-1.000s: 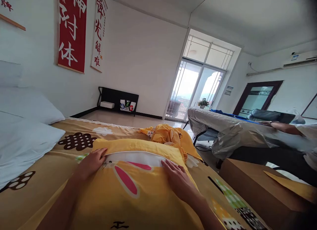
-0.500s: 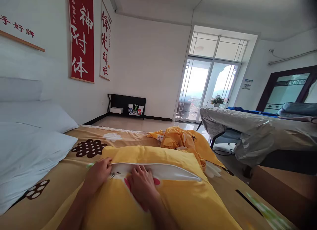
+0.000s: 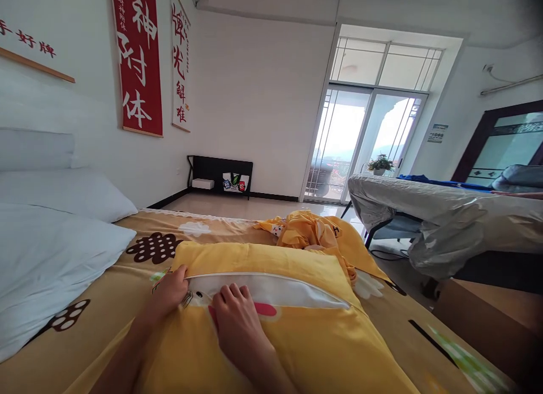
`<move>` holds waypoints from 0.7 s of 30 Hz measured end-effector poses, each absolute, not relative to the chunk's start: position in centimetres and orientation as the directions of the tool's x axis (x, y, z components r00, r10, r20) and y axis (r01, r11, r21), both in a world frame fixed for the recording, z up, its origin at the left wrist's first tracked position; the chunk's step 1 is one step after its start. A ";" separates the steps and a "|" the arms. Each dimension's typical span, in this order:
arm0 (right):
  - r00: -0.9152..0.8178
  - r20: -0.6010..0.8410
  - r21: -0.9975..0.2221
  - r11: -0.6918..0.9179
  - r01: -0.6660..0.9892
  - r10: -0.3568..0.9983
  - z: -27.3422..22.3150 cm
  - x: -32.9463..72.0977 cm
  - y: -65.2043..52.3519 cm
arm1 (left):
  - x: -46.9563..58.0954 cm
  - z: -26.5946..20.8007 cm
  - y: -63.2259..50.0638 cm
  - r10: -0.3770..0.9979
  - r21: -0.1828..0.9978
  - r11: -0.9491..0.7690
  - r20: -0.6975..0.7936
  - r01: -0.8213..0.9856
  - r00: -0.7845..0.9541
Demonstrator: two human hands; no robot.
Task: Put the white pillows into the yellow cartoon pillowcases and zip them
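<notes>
A yellow pillowcase lies in front of me on the bed, with a long slit across its upper part. Through the slit shows a white inner pillow; a printed eye, whiskers and pink patches appear around the opening. My left hand is closed on the pillowcase at the slit's left end, its thumb hidden from view. Curled fingers of my right hand press at the slit's near edge, close to its middle, and seem to pinch the cloth there. Beyond the pillowcase sits a crumpled yellow cloth.
White pillows rest at the left on the patterned bedsheet. To the right stand a plastic-covered table and a cardboard box. A low black shelf is against the far wall, beside a glass door.
My right hand has shifted slightly left along the slit, its fingers more curled. My left hand remains at the left end. The camera view has turned a little.
</notes>
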State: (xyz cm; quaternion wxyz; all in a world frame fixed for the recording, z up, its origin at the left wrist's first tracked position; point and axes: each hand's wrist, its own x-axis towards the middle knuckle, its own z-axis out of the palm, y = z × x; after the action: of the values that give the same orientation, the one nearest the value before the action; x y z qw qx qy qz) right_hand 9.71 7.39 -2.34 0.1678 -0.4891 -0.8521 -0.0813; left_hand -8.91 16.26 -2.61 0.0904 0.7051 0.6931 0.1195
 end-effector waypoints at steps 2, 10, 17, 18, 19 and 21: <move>-0.481 0.352 -0.003 0.515 0.857 0.803 -2.3 9.5 7.1 | -9.1 -2.0 15.6 0.998 0.308 -0.055 0.043 0.950 0.044; -0.497 0.254 0.037 0.505 0.862 0.830 -1.2 9.3 4.7 | -9.1 1.2 11.2 0.954 0.513 -0.259 0.270 0.818 0.132; -0.335 0.698 -0.160 0.593 0.789 0.633 -0.2 9.1 2.8 | -9.4 2.6 8.1 0.917 0.762 -0.383 0.248 0.522 0.312; -0.306 0.736 -0.200 0.626 0.753 0.604 -0.3 8.7 2.7 | -9.4 2.8 7.7 0.917 0.790 -0.371 0.228 0.488 0.328; -0.290 0.759 -0.236 0.661 0.712 0.582 -0.6 8.1 2.6 | -9.5 3.0 7.5 0.918 0.812 -0.354 0.208 0.463 0.337; -0.283 0.786 -0.270 0.718 0.642 0.549 -1.5 7.0 2.6 | -9.8 3.3 7.2 0.921 0.845 -0.320 0.171 0.428 0.350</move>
State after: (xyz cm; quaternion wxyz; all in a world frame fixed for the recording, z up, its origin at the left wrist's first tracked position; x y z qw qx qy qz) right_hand 6.95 2.64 -1.46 0.4687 -0.3723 -0.7996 -0.0493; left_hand -9.84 7.24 3.31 0.3620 0.7375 0.4573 0.3407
